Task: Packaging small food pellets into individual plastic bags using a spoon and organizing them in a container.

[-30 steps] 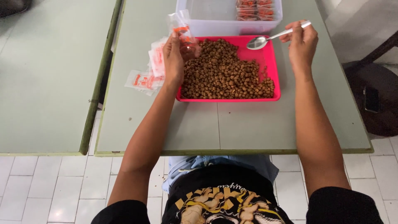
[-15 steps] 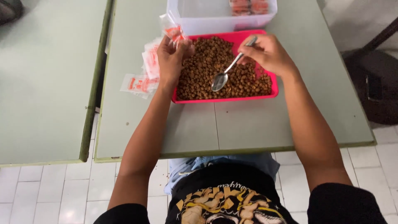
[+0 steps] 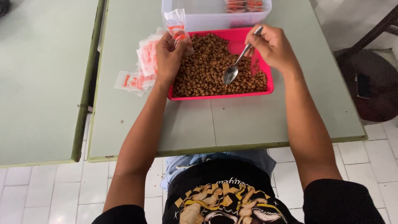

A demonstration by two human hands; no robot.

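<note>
Near the upper middle of the frame, a metal spoon [image 3: 237, 62] is pinched in the right hand [image 3: 271, 46], bowl lowered onto brown pellets [image 3: 207, 68] in the pink tray [image 3: 265, 89]. A small clear bag [image 3: 176, 24] with orange print is gripped upright by the closed fingers of the left hand [image 3: 168, 56], at the tray's upper-left corner.

Head-worn view, steeply down, close.

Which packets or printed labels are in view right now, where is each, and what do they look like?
Small clear bag: pinched upright in the left hand over the pink tray's left end, with an orange printed patch.
Pile of empty bags: flat on the green table, left of the tray; clear with orange print.
Filled packets: in the clear tub behind the tray; orange, mostly cut off.
No signs or screens.
</note>
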